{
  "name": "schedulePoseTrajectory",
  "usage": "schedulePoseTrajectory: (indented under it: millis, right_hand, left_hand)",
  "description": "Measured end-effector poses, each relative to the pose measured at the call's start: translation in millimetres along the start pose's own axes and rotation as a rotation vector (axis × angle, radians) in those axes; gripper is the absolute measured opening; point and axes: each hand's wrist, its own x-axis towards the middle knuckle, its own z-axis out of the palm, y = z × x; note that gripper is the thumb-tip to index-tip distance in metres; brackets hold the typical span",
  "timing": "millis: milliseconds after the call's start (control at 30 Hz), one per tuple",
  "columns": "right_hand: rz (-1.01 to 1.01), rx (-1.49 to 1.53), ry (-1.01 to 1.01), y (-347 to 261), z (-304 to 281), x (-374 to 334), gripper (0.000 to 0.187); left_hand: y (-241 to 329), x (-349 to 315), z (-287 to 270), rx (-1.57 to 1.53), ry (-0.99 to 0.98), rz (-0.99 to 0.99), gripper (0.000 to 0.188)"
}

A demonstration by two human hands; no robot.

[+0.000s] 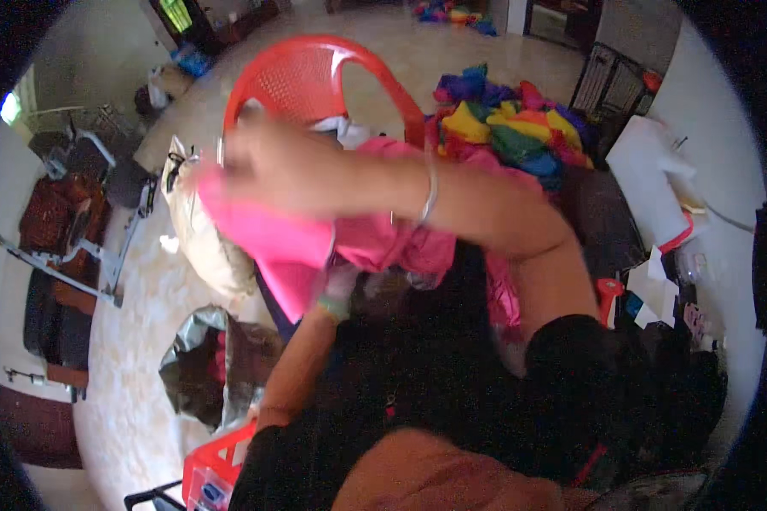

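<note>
A bright pink cloth [294,243] lies bunched over my lap, its upper left part raised and smeared by motion. My right hand [268,162] reaches across at the cloth's upper left edge, with a silvery bangle on the wrist. Motion blurs its fingers, so I cannot make out their grip. Lower down, my left hand [343,285] is at the cloth's underside, a greenish band around its wrist. Its fingers are partly hidden by the fabric and the dimness.
A red plastic chair [302,81] stands ahead, white cloth on it. Colourful fabrics [516,128] are heaped at the far right. To the left are a stuffed cream sack [196,226] and an open silvery-grey bag [198,366]. White foam-like pieces [648,166] lean by the right wall.
</note>
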Motion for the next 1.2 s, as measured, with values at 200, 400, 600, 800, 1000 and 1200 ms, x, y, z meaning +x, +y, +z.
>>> schedulePoseTrajectory:
  millis: [200,400,600,800,1000,1200]
  right_hand:
    - [0.042,0.436,-0.353,22,33,-135,0.034]
    - [0.782,0.728,0.027,102,100,-219,0.032]
    - [0.417,0.463,0.4,114,129,-231,0.033]
    - [0.627,0.904,0.012,109,109,-237,0.034]
    - [0.458,0.811,0.116,83,65,-207,0.032]
    - [0.664,1.63,0.382,95,85,-185,0.025]
  left_hand:
    - [26,-70,106,-0.13,0.075,-0.051,0.028]
    - [19,-63,139,0.339,0.366,-0.026,0.033]
    - [-7,-80,96,0.632,0.434,0.035,0.035]
    - [8,-59,171,0.316,0.297,0.215,0.03]
    - [89,44,254,0.028,0.169,0.445,0.026]
    - [30,53,178,1.0,0.045,0.216,0.041]
